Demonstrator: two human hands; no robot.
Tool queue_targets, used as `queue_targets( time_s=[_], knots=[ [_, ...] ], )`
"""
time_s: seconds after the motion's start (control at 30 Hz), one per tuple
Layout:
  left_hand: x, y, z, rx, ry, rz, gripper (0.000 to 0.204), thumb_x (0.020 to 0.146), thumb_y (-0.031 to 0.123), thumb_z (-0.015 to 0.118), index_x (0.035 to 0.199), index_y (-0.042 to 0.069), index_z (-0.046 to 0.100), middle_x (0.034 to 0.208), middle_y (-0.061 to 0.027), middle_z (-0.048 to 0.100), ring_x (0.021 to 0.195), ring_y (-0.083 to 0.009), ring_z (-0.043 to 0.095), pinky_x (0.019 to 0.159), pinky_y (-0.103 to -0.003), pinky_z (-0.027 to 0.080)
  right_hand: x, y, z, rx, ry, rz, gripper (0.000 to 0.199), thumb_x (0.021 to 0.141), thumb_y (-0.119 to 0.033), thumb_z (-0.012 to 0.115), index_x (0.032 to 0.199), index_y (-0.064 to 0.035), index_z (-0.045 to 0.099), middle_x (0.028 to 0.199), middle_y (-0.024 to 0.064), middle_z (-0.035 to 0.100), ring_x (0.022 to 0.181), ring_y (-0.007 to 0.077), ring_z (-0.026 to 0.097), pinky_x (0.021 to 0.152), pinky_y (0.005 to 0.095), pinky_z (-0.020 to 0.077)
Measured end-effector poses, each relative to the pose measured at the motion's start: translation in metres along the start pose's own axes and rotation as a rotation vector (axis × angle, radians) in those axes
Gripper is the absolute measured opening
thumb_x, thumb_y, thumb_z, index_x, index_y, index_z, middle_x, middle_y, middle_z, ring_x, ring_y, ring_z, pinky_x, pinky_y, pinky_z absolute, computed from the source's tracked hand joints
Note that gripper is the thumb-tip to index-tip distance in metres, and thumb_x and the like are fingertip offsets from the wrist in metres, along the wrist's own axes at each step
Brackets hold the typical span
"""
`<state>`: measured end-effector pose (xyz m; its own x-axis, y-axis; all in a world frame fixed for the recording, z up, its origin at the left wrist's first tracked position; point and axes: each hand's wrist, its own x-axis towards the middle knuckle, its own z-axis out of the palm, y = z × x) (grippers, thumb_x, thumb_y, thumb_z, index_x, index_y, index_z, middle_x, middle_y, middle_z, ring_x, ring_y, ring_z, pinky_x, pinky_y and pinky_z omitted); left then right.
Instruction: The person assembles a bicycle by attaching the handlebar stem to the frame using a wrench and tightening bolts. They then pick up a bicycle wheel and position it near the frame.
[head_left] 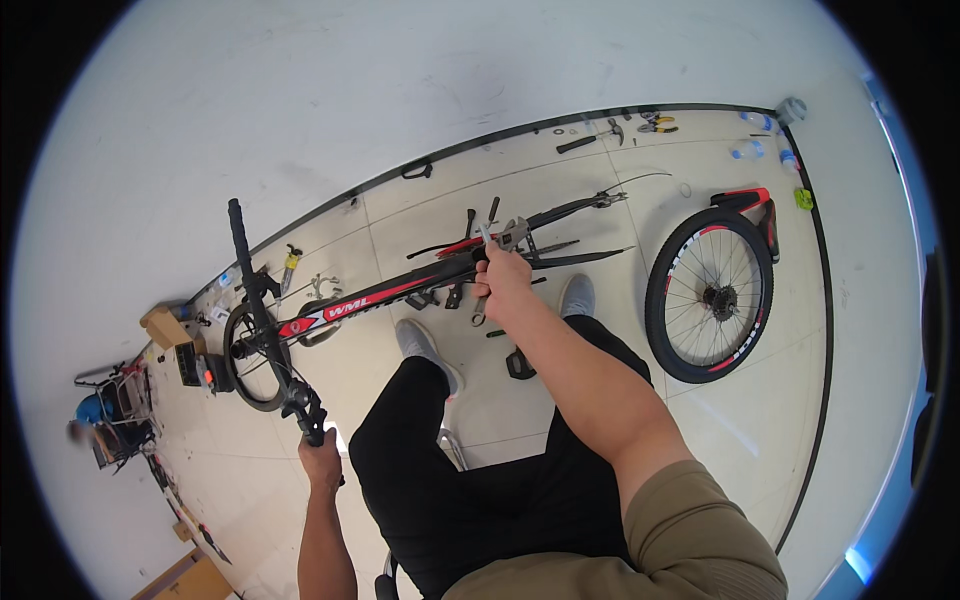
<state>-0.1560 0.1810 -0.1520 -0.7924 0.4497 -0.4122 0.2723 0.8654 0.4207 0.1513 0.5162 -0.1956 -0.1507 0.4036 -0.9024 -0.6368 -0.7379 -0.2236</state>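
Observation:
A black and red bicycle frame (365,298) stretches across the floor in front of me, its front wheel (246,385) fitted at the left. My left hand (321,463) is closed around the near end of the handlebar (262,305). Over the seat area of the frame, my right hand (507,282) grips an adjustable wrench (513,234). The wrench's jaws stick out beyond the fingers, while most of its handle is hidden by the hand. Whether the wrench touches the frame, I cannot tell.
A loose rear wheel (722,302) lies at the right beside a black and red part (768,205). Along the wall are a hammer (590,139), pliers (657,123) and plastic bottles (748,149). A pedal (519,364) lies between my feet. Another person (92,410) sits far left near a cardboard box (166,327).

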Motion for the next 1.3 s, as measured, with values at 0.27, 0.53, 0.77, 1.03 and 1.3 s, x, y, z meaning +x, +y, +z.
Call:
queue_targets(
  time_s=[0.27, 0.53, 0.77, 1.03, 1.3],
  knots=[
    [-0.012, 0.021, 0.0, -0.013, -0.003, 0.005, 0.028, 0.084, 0.014, 0.067, 0.107, -0.001, 0.067, 0.072, -0.0035, 0.06, 0.062, -0.0131, 0.052, 0.06, -0.033, 0.044, 0.007, 0.001, -0.003, -0.027, 0.002, 0.002, 0.018, 0.102, -0.027, 0.057, 0.095, -0.0134, 0.046, 0.074, 0.0015, 0.049, 0.052, 0.0104, 0.035, 0.044, 0.0285, 0.0283],
    [-0.011, 0.021, -0.003, -0.001, -0.012, 0.033, 0.016, 0.081, 0.011, 0.068, 0.087, -0.003, 0.062, 0.069, -0.0078, 0.063, 0.064, -0.019, 0.061, 0.064, -0.036, 0.049, 0.005, 0.001, -0.001, -0.023, 0.01, 0.007, 0.018, 0.102, -0.027, 0.057, 0.095, -0.0133, 0.047, 0.074, 0.0016, 0.049, 0.052, 0.0105, 0.034, 0.044, 0.0283, 0.0282],
    [-0.012, 0.021, -0.001, -0.045, 0.006, 0.06, 0.017, 0.08, 0.012, 0.071, 0.084, -0.003, 0.062, 0.07, -0.0088, 0.064, 0.064, -0.0198, 0.06, 0.066, -0.037, 0.048, 0.0, -0.002, -0.001, 0.059, 0.026, 0.053, 0.016, 0.1, -0.027, 0.057, 0.097, -0.0134, 0.05, 0.069, 0.001, 0.049, 0.05, 0.0103, 0.034, 0.044, 0.0285, 0.0278],
    [-0.017, 0.021, 0.002, -0.033, 0.019, 0.031, 0.02, 0.081, 0.014, 0.073, 0.085, -0.003, 0.064, 0.071, -0.0089, 0.065, 0.065, -0.0193, 0.06, 0.066, -0.037, 0.049, 0.003, -0.002, -0.002, 0.094, 0.044, 0.047, 0.02, 0.101, -0.031, 0.052, 0.096, -0.0126, 0.048, 0.068, 0.0007, 0.049, 0.048, 0.0103, 0.034, 0.043, 0.0282, 0.0278],
    [-0.029, 0.055, -0.017, 0.006, -0.093, -0.021, 0.042, 0.08, 0.023, 0.077, 0.107, -0.005, 0.064, 0.09, -0.0118, 0.069, 0.082, -0.0184, 0.063, 0.075, -0.035, 0.052, 0.036, -0.001, -0.026, 0.042, -0.128, 0.043, 0.026, 0.102, -0.034, 0.054, 0.092, -0.0113, 0.048, 0.071, -0.0003, 0.047, 0.049, 0.0092, 0.037, 0.042, 0.0259, 0.0303]
  ],
)
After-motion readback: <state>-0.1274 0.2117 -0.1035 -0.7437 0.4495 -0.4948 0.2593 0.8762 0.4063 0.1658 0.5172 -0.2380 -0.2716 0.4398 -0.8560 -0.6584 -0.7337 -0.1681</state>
